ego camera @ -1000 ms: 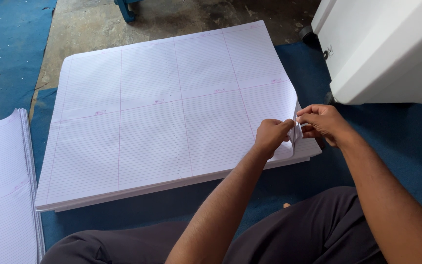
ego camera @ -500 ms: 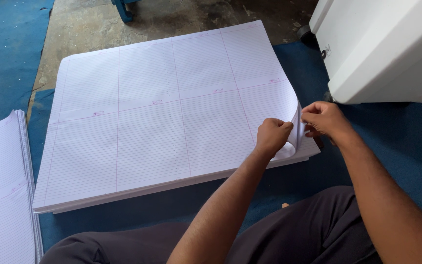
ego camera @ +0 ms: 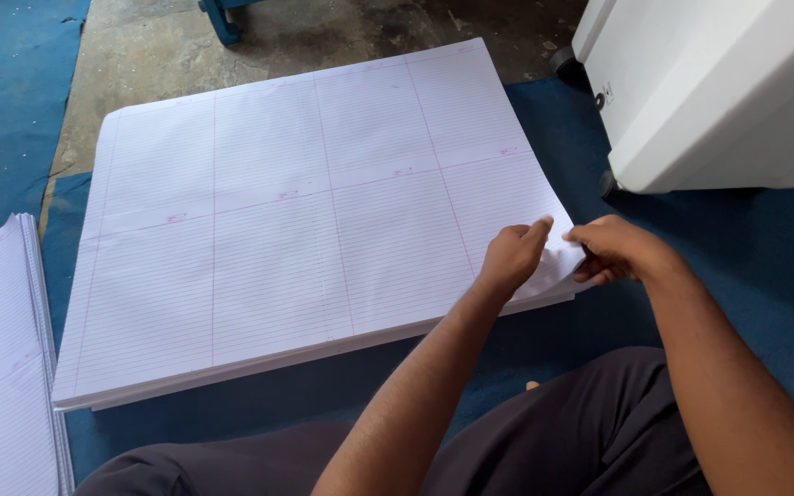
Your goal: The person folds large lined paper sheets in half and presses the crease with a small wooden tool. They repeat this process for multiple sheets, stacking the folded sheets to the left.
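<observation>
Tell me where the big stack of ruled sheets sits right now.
In the head view the stack of ruled sheets lies centre-left on the blue mat, left of the white machine; the left hand and right hand pinch its near right corner.

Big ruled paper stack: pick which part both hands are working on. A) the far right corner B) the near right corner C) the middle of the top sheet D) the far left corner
B: the left hand and right hand pinch sheets at the near right corner of the ruled paper stack, by the white machine.
</observation>
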